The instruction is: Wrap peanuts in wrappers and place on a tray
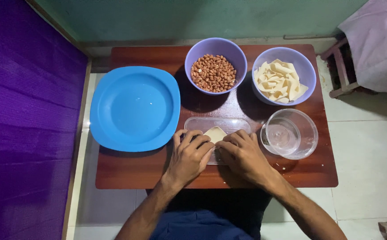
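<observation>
The left hand and the right hand meet over a clear rectangular tray at the near middle of a small wooden table. Between them sits a pale dough square, one corner pointing away from the person. The left hand's fingers are curled and pressed close together, their tips pinching the square's left edge. The right hand's fingers are likewise bent and bunched, pinching its right edge. Both hands rest low on the tray, knuckles up, nearly touching each other.

Left of the tray lies a blue plate, its rim just beside the left hand. Behind the tray stands a purple bowl of peanuts, and to the right of that a second purple bowl holding pale dough pieces. A clear glass bowl with a smaller clear cup inside stands just right of the right hand. A purple cloth hangs along the left side
</observation>
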